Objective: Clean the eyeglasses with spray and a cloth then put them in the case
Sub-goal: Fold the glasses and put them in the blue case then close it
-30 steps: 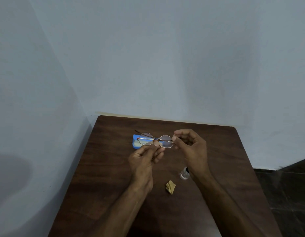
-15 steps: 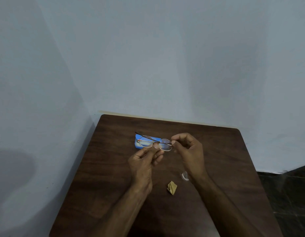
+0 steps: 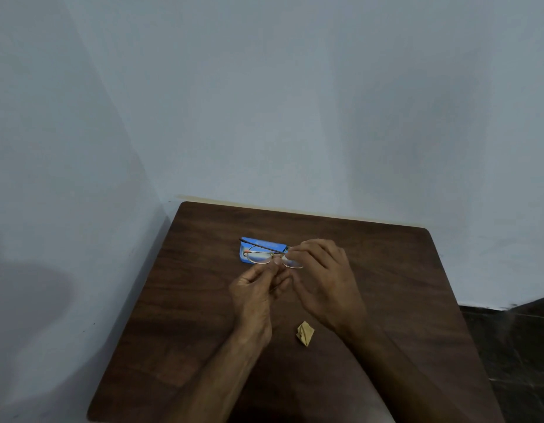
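Observation:
Thin-rimmed round eyeglasses (image 3: 260, 257) are held just above the blue case (image 3: 249, 243), which lies on the dark wooden table (image 3: 203, 300). My left hand (image 3: 255, 297) pinches the glasses from below near the bridge. My right hand (image 3: 322, 279) grips their right end, its fingers over the right lens. One dark temple arm runs folded across the frame. A crumpled yellow cloth (image 3: 305, 333) lies on the table between my forearms. The spray bottle is hidden behind my right wrist.
The table stands in a corner, with pale walls at its left and far edges. A dark floor (image 3: 514, 346) shows beyond the right edge.
Both hands have lowered the glasses toward the blue case. My right hand has shifted left over the right lens, and my wrist now covers the spray bottle.

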Available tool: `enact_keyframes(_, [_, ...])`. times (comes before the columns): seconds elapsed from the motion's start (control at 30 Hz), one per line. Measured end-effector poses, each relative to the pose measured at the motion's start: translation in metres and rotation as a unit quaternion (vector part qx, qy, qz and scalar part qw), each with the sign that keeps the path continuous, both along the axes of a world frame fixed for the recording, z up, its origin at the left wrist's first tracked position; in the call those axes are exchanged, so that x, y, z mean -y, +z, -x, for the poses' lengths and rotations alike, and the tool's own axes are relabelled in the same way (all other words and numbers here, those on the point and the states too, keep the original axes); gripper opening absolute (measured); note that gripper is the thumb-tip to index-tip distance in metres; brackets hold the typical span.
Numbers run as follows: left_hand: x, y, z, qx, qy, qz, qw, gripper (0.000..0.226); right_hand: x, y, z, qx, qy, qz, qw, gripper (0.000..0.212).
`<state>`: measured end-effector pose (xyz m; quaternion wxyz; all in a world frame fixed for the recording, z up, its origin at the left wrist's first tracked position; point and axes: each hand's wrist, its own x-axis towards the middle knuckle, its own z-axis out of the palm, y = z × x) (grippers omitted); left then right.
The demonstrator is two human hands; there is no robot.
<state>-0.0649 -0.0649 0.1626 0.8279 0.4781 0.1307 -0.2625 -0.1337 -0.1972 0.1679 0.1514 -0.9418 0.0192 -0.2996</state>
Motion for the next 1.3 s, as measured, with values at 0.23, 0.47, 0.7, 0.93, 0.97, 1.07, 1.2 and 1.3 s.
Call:
enact_keyframes(0.23, [0.001, 0.000, 0.006, -0.010, 0.007, -0.007, 1.000, 0.010, 0.006, -0.006, -0.002, 0.002, 0.025, 0.041, 0.999, 0.022])
enact_keyframes(0.47, [0.004, -0.002, 0.012, 0.026, 0.012, -0.065, 0.997, 0.014, 0.012, -0.012, -0.002, 0.016, 0.027, -0.124, 0.992, 0.017])
enact_keyframes(0.7, [-0.002, -0.012, 0.021, 0.043, 0.025, -0.088, 0.995, 0.028, 0.013, -0.016, 0.001, -0.001, 0.002, -0.434, 0.901, 0.010])
enact_keyframes(0.93, [-0.040, -0.051, 0.015, 0.044, 0.059, -0.157, 0.985, 0.026, 0.022, -0.043, 0.002, -0.021, -0.021, -0.551, 0.834, 0.007])
enact_keyframes(0.97, [-0.045, -0.057, 0.008, 0.061, 0.060, -0.175, 0.981, 0.021, 0.023, -0.049, 0.002, -0.026, -0.030, -0.560, 0.827, 0.007])
enact_keyframes(1.07, [-0.060, -0.076, -0.022, 0.165, 0.033, -0.266, 0.949, 0.012, 0.025, -0.067, -0.002, -0.046, -0.056, -0.578, 0.813, 0.009])
enact_keyframes(1.2, [-0.062, -0.095, -0.086, 0.377, -0.044, -0.415, 0.827, 0.023, 0.025, -0.090, -0.013, -0.066, -0.082, -0.569, 0.816, 0.010])
enact_keyframes(1.3, [-0.046, -0.106, -0.136, 0.493, -0.136, -0.449, 0.732, 0.034, 0.027, -0.103, -0.025, -0.082, -0.090, -0.548, 0.827, 0.009])
